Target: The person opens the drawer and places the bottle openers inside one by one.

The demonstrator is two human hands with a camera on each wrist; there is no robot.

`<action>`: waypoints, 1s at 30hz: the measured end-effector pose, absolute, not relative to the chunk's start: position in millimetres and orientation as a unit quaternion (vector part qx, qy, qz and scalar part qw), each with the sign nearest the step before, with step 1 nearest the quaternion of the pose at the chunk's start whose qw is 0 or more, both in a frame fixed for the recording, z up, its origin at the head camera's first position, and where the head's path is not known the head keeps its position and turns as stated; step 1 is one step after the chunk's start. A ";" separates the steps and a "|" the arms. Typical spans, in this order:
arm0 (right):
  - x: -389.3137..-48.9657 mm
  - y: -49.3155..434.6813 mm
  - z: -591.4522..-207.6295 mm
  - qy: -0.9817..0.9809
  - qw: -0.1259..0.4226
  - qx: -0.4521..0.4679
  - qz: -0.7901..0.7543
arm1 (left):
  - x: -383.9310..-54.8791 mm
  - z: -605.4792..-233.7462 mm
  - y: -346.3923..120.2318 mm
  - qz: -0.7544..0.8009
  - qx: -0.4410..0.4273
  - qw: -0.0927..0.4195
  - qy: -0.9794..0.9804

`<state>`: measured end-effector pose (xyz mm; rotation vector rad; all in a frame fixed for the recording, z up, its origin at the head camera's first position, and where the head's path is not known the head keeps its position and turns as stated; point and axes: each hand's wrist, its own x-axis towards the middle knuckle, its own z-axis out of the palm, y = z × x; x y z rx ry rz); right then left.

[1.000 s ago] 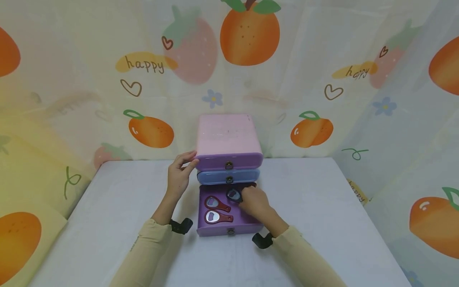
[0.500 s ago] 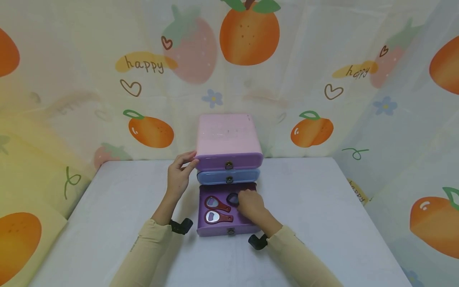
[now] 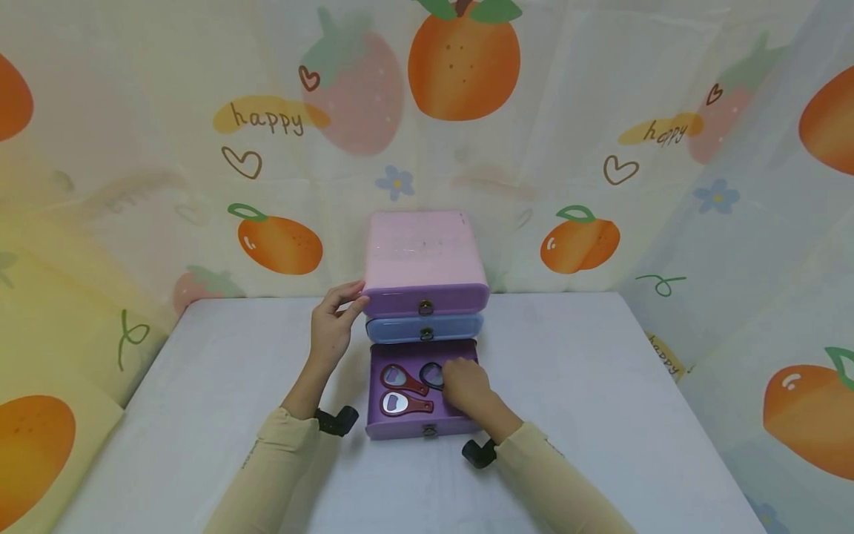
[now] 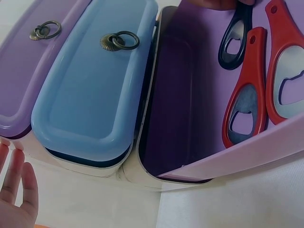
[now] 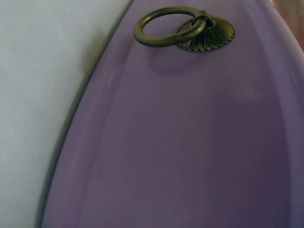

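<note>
In the head view, a small drawer chest (image 3: 423, 248) with a pink top stands at mid-table, its lowest purple drawer (image 3: 400, 429) pulled out. My left hand (image 3: 330, 334) rests straight fingertips on the chest's upper left side, by the top purple drawer front. My right hand (image 3: 467, 389) reaches into the open drawer and pinches the handle end of a black bottle opener (image 4: 239, 28). The opener's round head lies close over the drawer floor. Two red bottle openers, one farther back (image 3: 385, 377) and one nearer the front (image 3: 422, 406), lie left of it, heads to the left.
A blue drawer front (image 3: 394, 329) above the open drawer is closed, as is the purple one over it. Brass ring pulls (image 5: 161, 40) hang on the fronts. White cloth (image 3: 567, 371) covers the table, and a fruit-print curtain (image 3: 580, 74) hangs behind.
My right hand has lowered the black bottle opener toward the drawer floor and drawn it slightly toward the front, closer to the red ones. The left hand stays put.
</note>
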<state>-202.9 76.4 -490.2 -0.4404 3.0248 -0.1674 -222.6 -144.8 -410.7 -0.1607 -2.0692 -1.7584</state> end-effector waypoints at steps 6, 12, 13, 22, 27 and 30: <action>-202.1 77.0 -485.8 0.986 0.052 -0.147 -0.060 | -222.8 -411.4 -144.6 -0.632 -0.056 0.209 -0.744; -201.1 81.3 -477.2 0.983 0.045 -0.156 -0.089 | -234.0 -426.5 -149.2 -0.636 -0.053 0.207 -0.742; -200.7 82.7 -475.6 0.981 0.046 -0.159 -0.098 | -237.1 -430.6 -150.5 -0.637 -0.053 0.208 -0.740; -190.1 95.2 -457.3 0.963 0.032 -0.176 -0.202 | -244.3 -442.1 -152.6 -0.637 -0.065 0.228 -0.733; -183.2 102.4 -454.1 0.948 0.036 -0.183 -0.256 | -244.1 -441.9 -152.4 -0.634 -0.060 0.228 -0.736; -179.2 107.2 -453.5 0.934 0.039 -0.195 -0.297 | -242.1 -438.5 -151.6 -0.638 -0.055 0.220 -0.736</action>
